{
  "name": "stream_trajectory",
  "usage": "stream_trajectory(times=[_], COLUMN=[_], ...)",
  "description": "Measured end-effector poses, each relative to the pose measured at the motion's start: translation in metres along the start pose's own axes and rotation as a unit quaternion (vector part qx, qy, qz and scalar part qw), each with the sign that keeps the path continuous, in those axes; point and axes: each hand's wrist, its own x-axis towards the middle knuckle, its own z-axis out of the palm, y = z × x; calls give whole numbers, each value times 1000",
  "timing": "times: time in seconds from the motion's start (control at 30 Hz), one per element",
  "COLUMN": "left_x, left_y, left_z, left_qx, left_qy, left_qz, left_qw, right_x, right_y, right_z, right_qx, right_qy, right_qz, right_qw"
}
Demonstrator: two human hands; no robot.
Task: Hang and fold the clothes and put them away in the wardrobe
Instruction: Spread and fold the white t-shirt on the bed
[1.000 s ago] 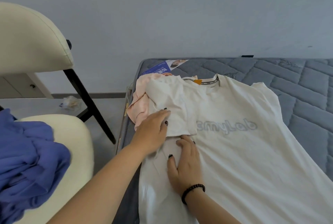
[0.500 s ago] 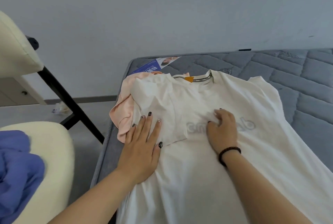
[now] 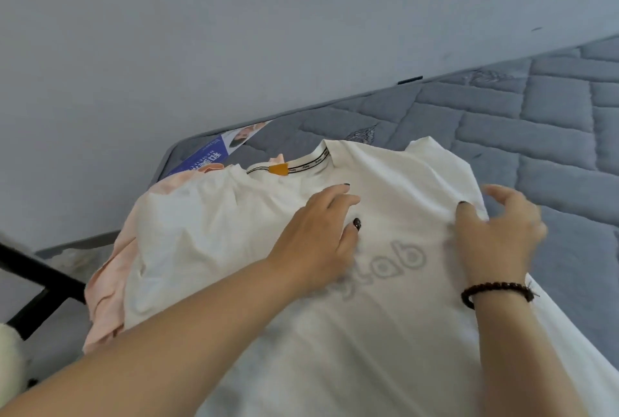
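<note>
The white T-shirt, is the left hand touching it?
Touching. The head view shows the left hand lying flat on the chest of the white T-shirt, fingers straight, palm covering part of the grey lettering, with no gap under it.

The left hand (image 3: 318, 239) covers the first letters of the grey print on the white T-shirt (image 3: 385, 333). The T-shirt hem is cut off at the bottom edge. The pink garment (image 3: 110, 276) lies mostly hidden beneath the T-shirt at the bed's left edge.

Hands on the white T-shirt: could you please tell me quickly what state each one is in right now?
Left hand: open, fingers flat on the white T-shirt.
Right hand: cannot be told; fingers curled at the shirt's right sleeve edge, grip unclear.
</note>
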Motion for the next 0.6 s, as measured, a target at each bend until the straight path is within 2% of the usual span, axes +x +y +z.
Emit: stream_trajectory(times=[0.13,0.27,0.37,0.47,0.53,0.6], left_x=[68,127,158,179,190,198], left_y=[18,37,49,57,56,51], left_z=[26,44,50,47,41,36], left_qx=[-53,-73,-10,61,110,143], left_qy=[-25,-30,-27,-44,-85,-143], left_qz=[37,48,6,-85,-132,-135], left_qw=[998,996,1000,993,981,970], right_x=[21,30,30,29,31,31], right_y=[27,34,31,27,28,26], right_z=[-3,-13,-16,-15,-15,-16], right_qx=[-133,-91,-93,-125,-64,88], right_qy=[-24,-30,-86,-123,-132,-142], right_qz=[5,43,72,72,92,136], right_qw=[991,994,989,982,985,976])
